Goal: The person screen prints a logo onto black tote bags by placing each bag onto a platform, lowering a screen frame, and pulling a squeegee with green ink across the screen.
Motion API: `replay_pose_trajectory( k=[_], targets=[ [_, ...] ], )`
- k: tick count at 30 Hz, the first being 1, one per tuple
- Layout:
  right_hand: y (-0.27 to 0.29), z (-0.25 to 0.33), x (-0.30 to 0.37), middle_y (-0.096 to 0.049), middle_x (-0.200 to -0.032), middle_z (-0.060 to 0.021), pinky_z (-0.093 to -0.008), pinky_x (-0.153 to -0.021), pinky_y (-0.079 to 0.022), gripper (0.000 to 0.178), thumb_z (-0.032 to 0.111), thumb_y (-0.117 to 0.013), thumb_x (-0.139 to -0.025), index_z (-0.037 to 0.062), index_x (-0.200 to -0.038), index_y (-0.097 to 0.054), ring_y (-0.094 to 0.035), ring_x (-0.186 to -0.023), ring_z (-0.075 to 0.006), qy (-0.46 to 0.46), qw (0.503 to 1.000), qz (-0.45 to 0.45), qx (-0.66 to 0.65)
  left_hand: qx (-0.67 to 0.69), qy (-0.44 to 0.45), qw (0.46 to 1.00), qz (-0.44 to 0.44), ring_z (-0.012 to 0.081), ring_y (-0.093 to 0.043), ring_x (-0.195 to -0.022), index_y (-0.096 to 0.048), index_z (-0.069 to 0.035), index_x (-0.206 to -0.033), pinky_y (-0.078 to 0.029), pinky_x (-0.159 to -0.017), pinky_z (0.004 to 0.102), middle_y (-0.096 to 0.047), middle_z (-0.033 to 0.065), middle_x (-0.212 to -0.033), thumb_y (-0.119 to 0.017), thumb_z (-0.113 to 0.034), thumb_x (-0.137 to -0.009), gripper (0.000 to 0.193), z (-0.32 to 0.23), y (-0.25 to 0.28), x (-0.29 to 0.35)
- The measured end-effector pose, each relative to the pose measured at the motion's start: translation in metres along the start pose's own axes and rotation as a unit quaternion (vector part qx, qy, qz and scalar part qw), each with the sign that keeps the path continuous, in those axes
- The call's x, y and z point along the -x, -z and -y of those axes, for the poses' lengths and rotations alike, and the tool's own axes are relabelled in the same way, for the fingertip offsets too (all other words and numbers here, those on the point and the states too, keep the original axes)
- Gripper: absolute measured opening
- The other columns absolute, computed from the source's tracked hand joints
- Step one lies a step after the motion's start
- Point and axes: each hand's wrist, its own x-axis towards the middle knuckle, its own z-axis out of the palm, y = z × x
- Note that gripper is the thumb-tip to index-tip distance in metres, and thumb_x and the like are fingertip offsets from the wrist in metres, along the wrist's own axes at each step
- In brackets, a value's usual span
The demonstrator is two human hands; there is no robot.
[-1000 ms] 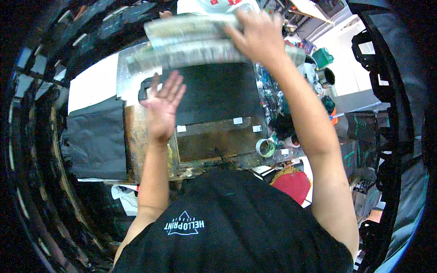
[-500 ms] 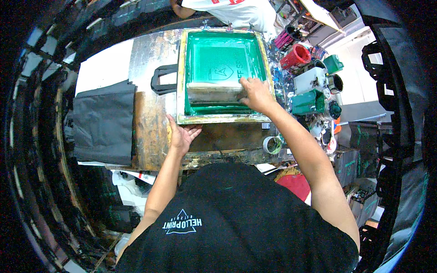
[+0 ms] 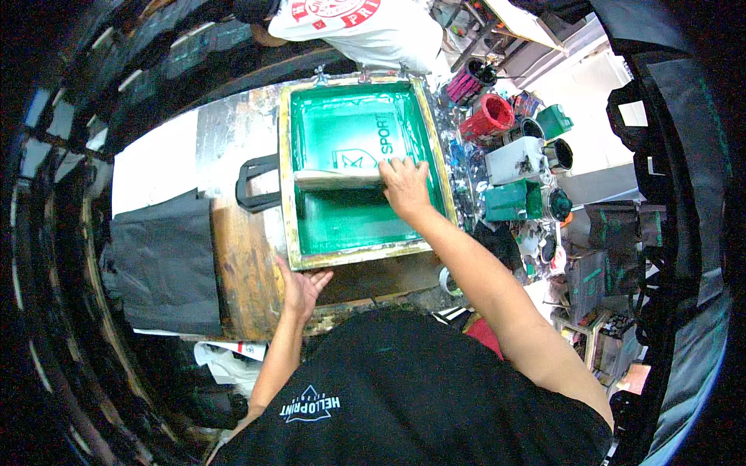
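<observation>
A screen-printing frame (image 3: 353,259) with a pale, ink-stained rim lies on the worktable, its mesh coated in wet green ink. Across the mesh stands a squeegee (image 3: 339,180), spanning much of the width. My right hand (image 3: 406,188) grips its right end, fingers curled over the top. Part of a dark shield design and lettering shows on the mesh beyond it. My left hand (image 3: 303,290) is at the frame's near left corner, palm up with fingers apart, its fingertips close to or touching the rim. A black bag handle (image 3: 256,183) sticks out from under the frame's left side.
Black fabric bags (image 3: 162,268) lie stacked at the left of the wooden table (image 3: 245,272). Along the right stand a red ink pot (image 3: 486,118), a green container (image 3: 505,202) and other tubs. Clamps (image 3: 364,75) line the frame's far edge. Beyond it is a person in a white shirt (image 3: 373,35).
My right hand has pushed the squeegee away from me, from the near part of the mesh to about its middle, and it stands more upright. My left hand stays at the near left corner.
</observation>
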Motion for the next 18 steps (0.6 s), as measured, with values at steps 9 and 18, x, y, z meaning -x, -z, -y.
replay_pose_trajectory(
  k=[9,18],
  targets=[
    [-0.066,-0.075,-0.152,-0.061,-0.11,-0.0047,-0.0503,-0.086,-0.038,0.06,0.018,-0.079,-0.075,0.0182,-0.13,-0.056,-0.057,-0.108,-0.0264,-0.007,0.999,-0.043,0.03,0.008,0.027,0.999,-0.037,0.0447,-0.046,-0.138,-0.01,-0.006,-0.162,-0.043,-0.111,0.0526,-0.029,0.0235,-0.161,-0.031,-0.091,-0.086,0.116,-0.002,-0.004,-0.004],
    [-0.044,-0.118,-0.247,-0.064,-0.127,-0.0059,-0.0647,-0.096,-0.042,0.065,0.03,-0.083,-0.079,0.0213,-0.136,-0.052,-0.057,-0.126,-0.0289,0.043,0.992,0.117,-0.016,0.045,0.124,0.987,-0.096,0.0434,-0.055,-0.13,-0.024,0.009,-0.153,-0.047,-0.109,0.0487,-0.047,0.033,-0.147,-0.03,-0.094,-0.083,0.125,-0.008,0.021,-0.009]
  ],
)
